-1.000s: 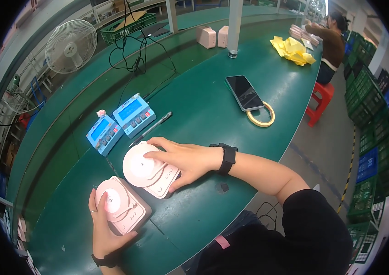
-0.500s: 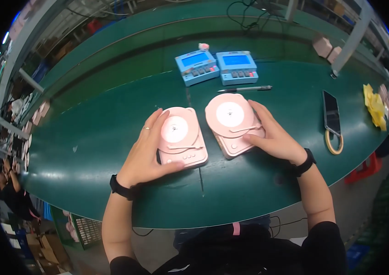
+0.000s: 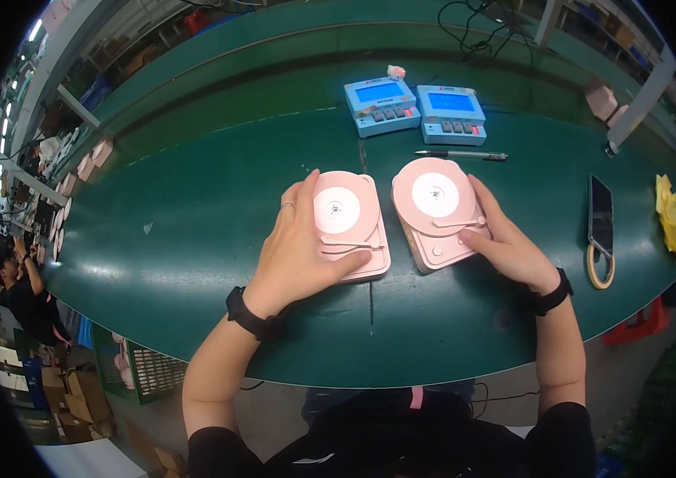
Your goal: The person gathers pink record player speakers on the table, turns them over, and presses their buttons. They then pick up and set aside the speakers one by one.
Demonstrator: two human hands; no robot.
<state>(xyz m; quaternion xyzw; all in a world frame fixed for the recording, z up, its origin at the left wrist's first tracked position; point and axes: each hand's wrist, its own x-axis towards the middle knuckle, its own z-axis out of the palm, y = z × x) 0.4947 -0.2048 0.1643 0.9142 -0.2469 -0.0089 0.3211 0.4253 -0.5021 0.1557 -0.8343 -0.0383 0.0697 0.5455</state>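
Two pink record-player-shaped devices lie side by side on the green table (image 3: 195,247), each with a round platter, a white centre disc and a small tonearm. My left hand (image 3: 294,247) grips the left device (image 3: 362,203) round its left side, its thumb lying across the front panel and covering the buttons there. Round the right edge of the right device (image 3: 414,211) my right hand (image 3: 505,243) is wrapped, thumb on the front corner near the tonearm. That device sits slightly turned, with a round knob at its front left. The fingertips on the outer sides are partly hidden.
Beyond the devices stand two light-blue boxes with screens and buttons, a left box (image 3: 382,106) and a right box (image 3: 452,115). A pen (image 3: 461,154) lies before them. On the right are a phone (image 3: 601,215) with a ring strap and yellow crumpled material (image 3: 670,219). Someone works at far left.
The view has shifted, so the table things appear farther right. My left thumb has moved from the device's front edge up over its buttons. My right hand keeps its grip.
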